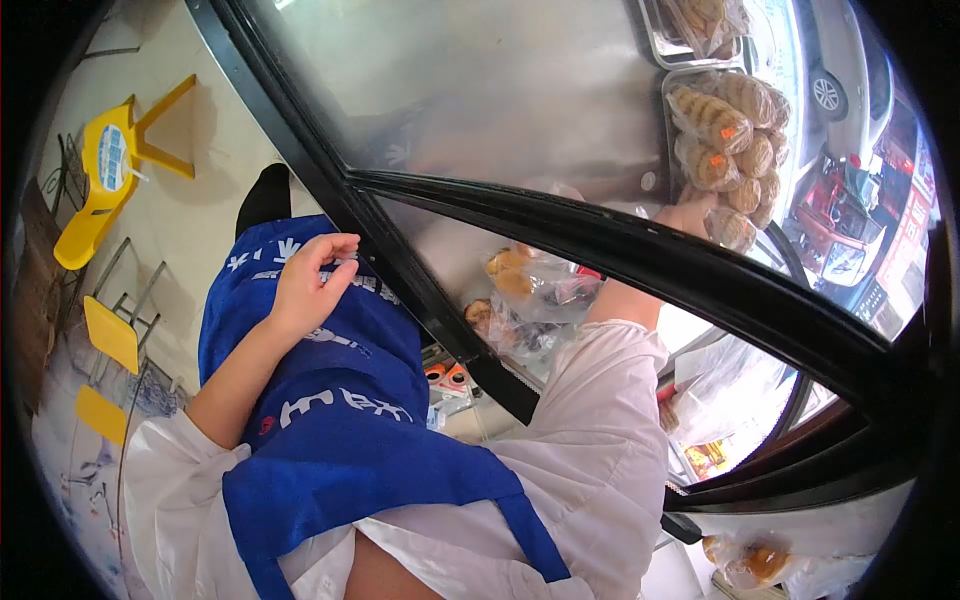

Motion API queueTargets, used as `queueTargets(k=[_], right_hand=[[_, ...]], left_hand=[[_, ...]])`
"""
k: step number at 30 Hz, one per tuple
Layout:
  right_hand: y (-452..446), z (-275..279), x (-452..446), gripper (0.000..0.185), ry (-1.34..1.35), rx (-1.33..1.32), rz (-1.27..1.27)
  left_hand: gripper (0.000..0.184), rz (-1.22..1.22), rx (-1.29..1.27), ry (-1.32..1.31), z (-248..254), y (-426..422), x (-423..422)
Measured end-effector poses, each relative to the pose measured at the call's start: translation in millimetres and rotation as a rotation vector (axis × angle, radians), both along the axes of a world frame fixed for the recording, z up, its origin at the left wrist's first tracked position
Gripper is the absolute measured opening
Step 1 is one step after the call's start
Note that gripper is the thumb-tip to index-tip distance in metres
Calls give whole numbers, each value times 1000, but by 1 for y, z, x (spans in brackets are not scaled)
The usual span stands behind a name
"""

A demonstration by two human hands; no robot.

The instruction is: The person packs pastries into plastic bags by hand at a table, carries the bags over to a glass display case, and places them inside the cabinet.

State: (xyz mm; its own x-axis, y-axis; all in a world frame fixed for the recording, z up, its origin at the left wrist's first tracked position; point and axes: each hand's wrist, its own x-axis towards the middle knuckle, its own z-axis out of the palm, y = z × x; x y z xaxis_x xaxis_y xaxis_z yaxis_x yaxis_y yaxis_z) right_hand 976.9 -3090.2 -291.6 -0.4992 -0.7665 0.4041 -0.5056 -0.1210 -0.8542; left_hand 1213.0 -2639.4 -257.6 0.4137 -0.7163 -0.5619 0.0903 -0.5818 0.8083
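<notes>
My left hand (316, 284) hovers over the blue apron (330, 350), empty, its fingers loosely bent and the thumb apart. My right arm passes under the black frame of a glass display case (620, 230). Inside, my right hand (688, 214) is at the near end of a tray (668, 130) piled with bagged bread rolls (715, 120). Its fingers are mostly hidden and appear closed around one bagged bread roll (731, 229). Other bagged buns (512, 275) lie in the case nearer my body, partly covered by the frame and sleeve.
Another tray of bagged bread (705, 25) is farther along the case. The black frame bars (450, 195) cross above my right forearm. A yellow folding sign (105, 175) and yellow stools (112, 333) are on the left floor. Vehicles (845, 85) show outside the glass.
</notes>
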Motion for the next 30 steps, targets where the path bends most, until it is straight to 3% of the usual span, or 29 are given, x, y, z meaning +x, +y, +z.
queueTargets(k=[7,10,17,22,23,30], right_hand=[[-1,-17,-5,89,185,-49,-38],[1,0,-3,79,39,151,-76],[-10,1,-28,72,73,132,-43],[-28,-30,-71,67,174,115,68],[-32,-26,-66,54,74,-10,292],[-12,14,-50,46,-959,208,764]], left_hand=[[24,-81,-7,-110,-18,2,4],[25,-115,-14,-86,-19,3,-1],[25,-94,7,-6,-20,9,2],[25,-121,2,-40,-27,14,5],[26,-150,15,-49,-29,16,6],[31,-310,29,-35,-26,14,20]])
